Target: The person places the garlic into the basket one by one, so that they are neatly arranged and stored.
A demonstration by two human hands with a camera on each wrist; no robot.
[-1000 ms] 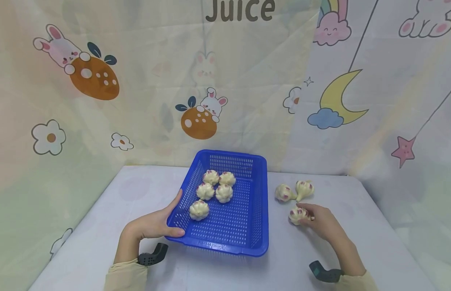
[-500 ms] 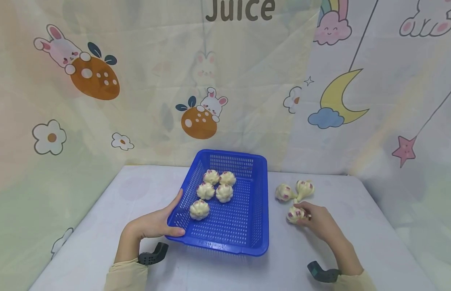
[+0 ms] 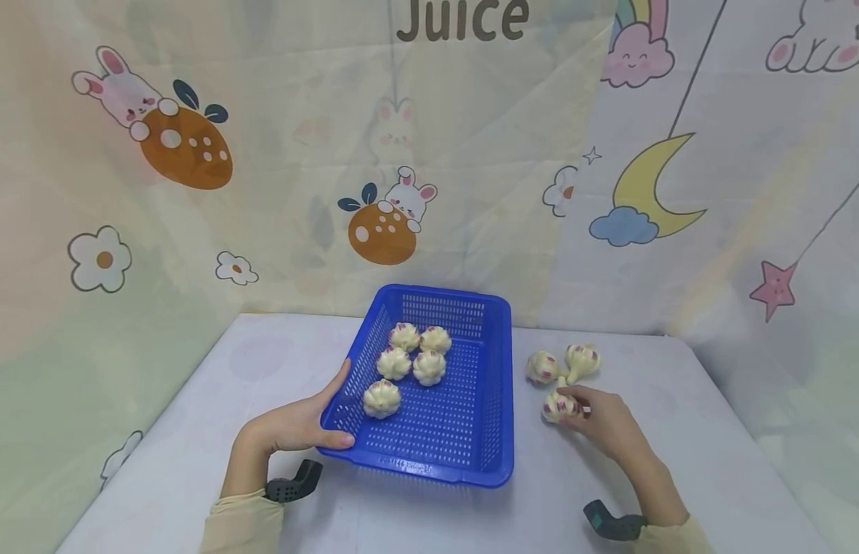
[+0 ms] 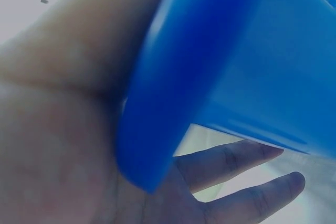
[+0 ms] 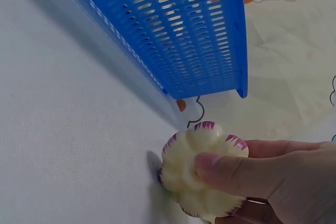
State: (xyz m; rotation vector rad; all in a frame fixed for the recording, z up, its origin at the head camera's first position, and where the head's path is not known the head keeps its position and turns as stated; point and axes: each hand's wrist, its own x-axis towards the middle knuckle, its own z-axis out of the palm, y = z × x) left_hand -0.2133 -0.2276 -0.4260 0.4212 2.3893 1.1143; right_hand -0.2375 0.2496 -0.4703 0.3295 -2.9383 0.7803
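My left hand (image 3: 297, 422) grips the front left corner of a blue plastic basket (image 3: 494, 392), its thumb over the rim. In the left wrist view, fingers (image 4: 257, 198) reach out beneath the basket wall. Inside the basket, several garlic bulbs (image 3: 429, 368) sit toward the left side. To the right of the basket, my right hand (image 3: 609, 423) pinches a garlic bulb (image 3: 557, 408) between thumb and fingers. The right wrist view shows the thumb pressed on the base of this purple-streaked bulb (image 5: 181, 156), low over the table. Two other garlic bulbs (image 3: 542, 368) (image 3: 582, 362) lie just behind it.
The white table (image 3: 415, 523) carries the basket and the loose bulbs. A printed cloth (image 3: 484, 192) hangs behind the table's back edge and along both sides. Dark wrist devices (image 3: 295, 482) (image 3: 614, 522) are strapped on both wrists.
My right hand has shifted slightly left with the garlic bulb, bringing its stem end up against the two bulbs behind. The left hand and the basket stay in place.
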